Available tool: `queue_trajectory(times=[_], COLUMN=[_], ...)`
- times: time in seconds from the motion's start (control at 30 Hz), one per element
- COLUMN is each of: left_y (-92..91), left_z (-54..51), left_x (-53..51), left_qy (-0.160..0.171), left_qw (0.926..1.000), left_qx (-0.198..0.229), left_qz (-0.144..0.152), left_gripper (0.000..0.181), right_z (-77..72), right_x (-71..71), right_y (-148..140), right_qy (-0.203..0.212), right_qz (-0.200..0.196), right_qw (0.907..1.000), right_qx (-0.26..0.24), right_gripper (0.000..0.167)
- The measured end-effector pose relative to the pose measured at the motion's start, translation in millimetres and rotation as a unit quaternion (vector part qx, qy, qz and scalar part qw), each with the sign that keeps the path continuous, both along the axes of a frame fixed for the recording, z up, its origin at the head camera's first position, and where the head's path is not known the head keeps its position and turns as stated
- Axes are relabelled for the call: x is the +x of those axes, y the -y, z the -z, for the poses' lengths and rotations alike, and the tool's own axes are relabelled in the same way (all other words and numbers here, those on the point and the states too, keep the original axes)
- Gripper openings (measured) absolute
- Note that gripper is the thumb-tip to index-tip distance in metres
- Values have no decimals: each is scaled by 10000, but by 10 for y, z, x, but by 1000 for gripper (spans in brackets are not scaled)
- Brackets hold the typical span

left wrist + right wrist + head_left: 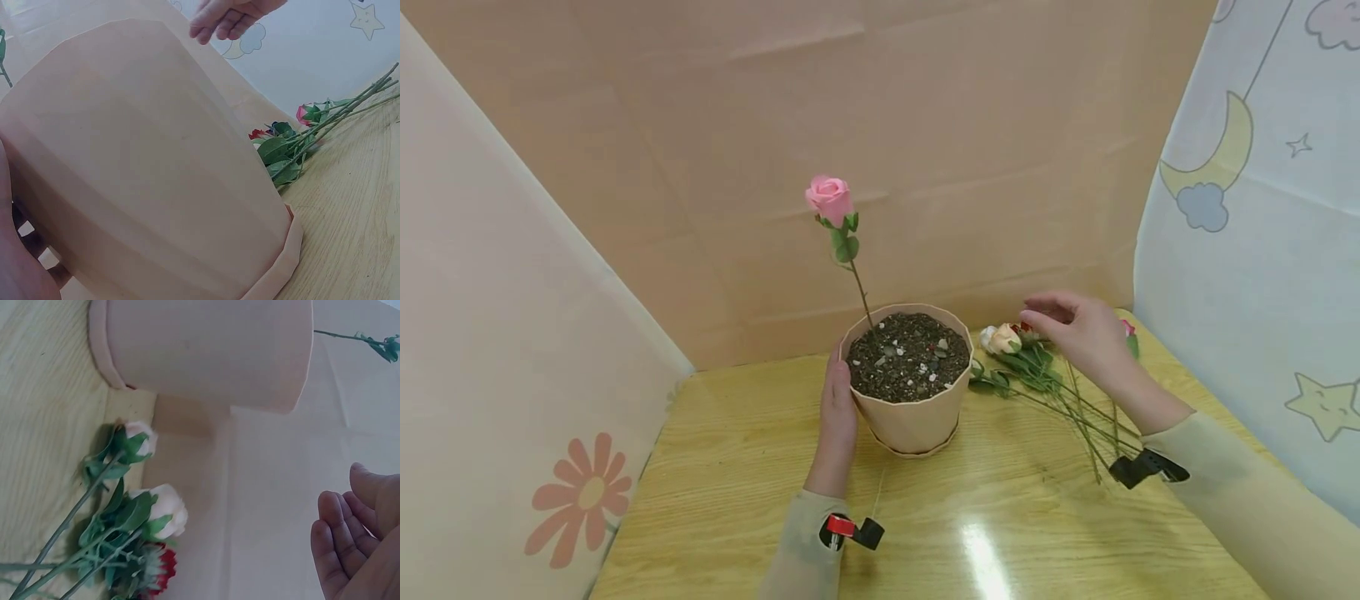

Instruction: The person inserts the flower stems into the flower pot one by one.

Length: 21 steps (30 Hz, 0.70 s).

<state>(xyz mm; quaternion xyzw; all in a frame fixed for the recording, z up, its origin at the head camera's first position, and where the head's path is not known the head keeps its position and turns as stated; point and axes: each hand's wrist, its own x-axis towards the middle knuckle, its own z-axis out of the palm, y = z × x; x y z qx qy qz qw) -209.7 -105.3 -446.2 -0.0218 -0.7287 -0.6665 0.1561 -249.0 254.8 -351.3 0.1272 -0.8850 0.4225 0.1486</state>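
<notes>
A beige flower pot (pixel 917 425) with dark soil (pixel 910 358) stands on a matching saucer. One pink rose (pixel 830 200) rises from the soil near the far left rim, its stem leaning left. My left hand (pixel 838 408) rests along the pot's left side; in the left wrist view some of its fingers are hidden by the pot. My right hand (pixel 1086 337) hovers above cut roses to the right of the pot, fingers loosely bent and holding nothing. Among those roses are a cream rose (pixel 1002 339), a red one (pixel 164 570) and a pink one (pixel 302 115).
The wooden table (pixel 737 467) extends in front of the pot. A tan backdrop (pixel 925 167) hangs behind it, with pale printed cloths on the left and right. Several rose stems (pixel 1086 421) lie toward the right front, beneath my right forearm.
</notes>
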Motion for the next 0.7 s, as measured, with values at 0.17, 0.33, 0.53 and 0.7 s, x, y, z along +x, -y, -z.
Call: queue_trajectory(times=[0.17, 0.33, 0.53, 0.7], left_y=[-3, 1, -3, 0], left_z=[-15, -10, -8, 1], left_x=[-2, -10, -7, 7], left_qy=[-23, -9, 164, 183], left_qw=[10000, 9999, 9998, 9997], left_qx=[48, 106, 134, 129], left_qz=[27, 55, 24, 21], left_gripper=[63, 63, 67, 68], right_z=[90, 150, 258, 370], right_x=[15, 23, 25, 37], right_y=[-160, -288, -423, -514], right_qy=[93, 79, 130, 318], right_qz=[120, 178, 220, 206], right_qw=[9998, 9995, 9987, 9976], right_qx=[119, 261, 438, 586], right_gripper=[41, 39, 39, 43])
